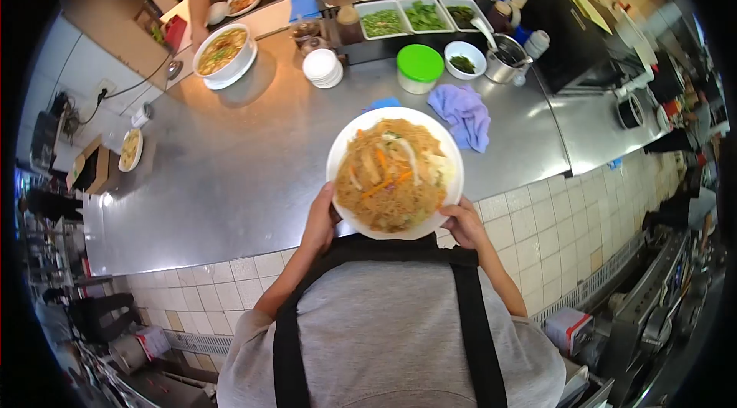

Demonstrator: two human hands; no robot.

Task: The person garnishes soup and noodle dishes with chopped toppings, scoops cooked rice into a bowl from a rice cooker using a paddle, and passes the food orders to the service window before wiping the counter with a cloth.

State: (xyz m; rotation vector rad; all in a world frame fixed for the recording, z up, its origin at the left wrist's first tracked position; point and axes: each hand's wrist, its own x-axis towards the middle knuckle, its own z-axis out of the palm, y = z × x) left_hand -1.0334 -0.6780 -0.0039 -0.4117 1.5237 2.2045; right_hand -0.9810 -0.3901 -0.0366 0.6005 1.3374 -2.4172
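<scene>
A round white plate heaped with noodles, with orange strips and pale vegetable pieces on top, is held in front of my body at the counter's near edge. My left hand grips its lower left rim, and my right hand grips its lower right rim. The fingers under the plate are hidden. Just beyond the plate lie a crumpled purple cloth and a blue cloth, the latter partly covered by the plate.
The steel counter holds a green-lidded tub, stacked white lids, a small bowl of greens and trays of vegetables. Across it, another person's hand touches a large soup bowl. A black appliance stands right.
</scene>
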